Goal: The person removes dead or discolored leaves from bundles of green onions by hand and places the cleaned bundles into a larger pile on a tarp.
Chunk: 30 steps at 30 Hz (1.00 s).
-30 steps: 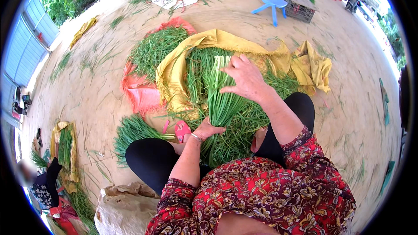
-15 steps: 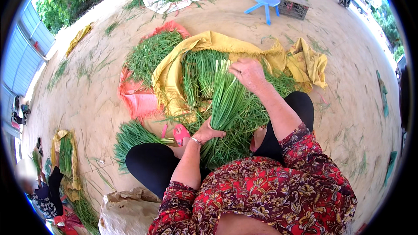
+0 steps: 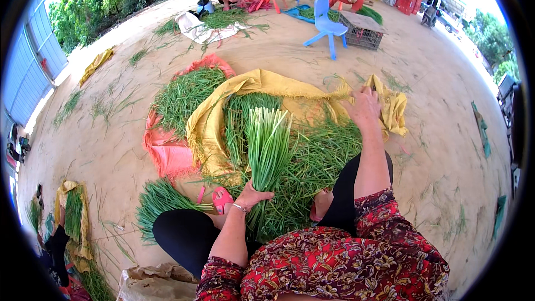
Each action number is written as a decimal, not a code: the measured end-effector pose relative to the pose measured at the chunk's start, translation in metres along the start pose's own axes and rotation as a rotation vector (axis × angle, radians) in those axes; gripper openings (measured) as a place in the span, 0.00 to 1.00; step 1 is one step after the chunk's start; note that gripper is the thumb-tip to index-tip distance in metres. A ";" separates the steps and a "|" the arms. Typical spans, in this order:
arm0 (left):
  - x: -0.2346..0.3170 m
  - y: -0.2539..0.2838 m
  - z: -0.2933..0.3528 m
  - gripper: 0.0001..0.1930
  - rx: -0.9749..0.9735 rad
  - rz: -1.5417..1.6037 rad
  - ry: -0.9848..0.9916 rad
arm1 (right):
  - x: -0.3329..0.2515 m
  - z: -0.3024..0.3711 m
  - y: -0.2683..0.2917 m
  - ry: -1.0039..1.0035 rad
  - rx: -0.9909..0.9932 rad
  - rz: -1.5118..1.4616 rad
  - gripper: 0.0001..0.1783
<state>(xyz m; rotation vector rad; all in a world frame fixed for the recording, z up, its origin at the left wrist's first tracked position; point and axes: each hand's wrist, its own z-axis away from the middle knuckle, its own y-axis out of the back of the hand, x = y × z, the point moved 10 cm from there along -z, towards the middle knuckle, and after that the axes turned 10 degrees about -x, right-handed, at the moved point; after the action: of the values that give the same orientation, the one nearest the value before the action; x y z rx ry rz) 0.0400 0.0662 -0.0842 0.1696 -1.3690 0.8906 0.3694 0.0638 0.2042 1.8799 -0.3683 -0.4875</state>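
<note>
Bunch (image 3: 267, 146): slim green stalks, held nearly upright at the centre of the frame, pale ends uppermost and roughly level.
Left hand (image 3: 253, 194): wrapped firmly round the bunch's lower part, just below centre.
Right hand (image 3: 365, 107): away from the bunch, right of centre, fingers looking loosely spread; its underside is hidden, so I cannot tell whether it pinches a stalk or touches the yellow sack (image 3: 262, 79) behind.
Sorted so far: the held bunch looks mostly gathered and evened; a tidy bundle (image 3: 161, 203) lies lower left, beside the knee.
Remaining: plenty, I judge; a loose heap (image 3: 323, 159) spreads right of the bunch, and a tangled pile (image 3: 186, 97) lies on the pink sack (image 3: 167, 147), upper left of centre.
Tie: none visible on the bunch, though the hand covers part of it.
</note>
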 end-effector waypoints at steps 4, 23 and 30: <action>0.003 -0.010 -0.003 0.25 -0.038 -0.004 -0.013 | -0.065 0.009 -0.027 0.348 -0.164 -0.545 0.12; 0.008 -0.009 -0.011 0.41 0.064 -0.604 -0.055 | -0.108 0.036 -0.073 0.367 -0.275 -0.452 0.15; 0.029 0.010 0.002 0.42 0.355 -1.001 -0.031 | -0.049 0.015 -0.041 0.196 -0.099 -0.909 0.16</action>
<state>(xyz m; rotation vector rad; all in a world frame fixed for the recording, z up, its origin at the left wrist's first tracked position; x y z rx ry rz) 0.0308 0.0847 -0.0619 1.0418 -0.9440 0.2601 0.3205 0.0886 0.1688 1.9021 0.6691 -0.8822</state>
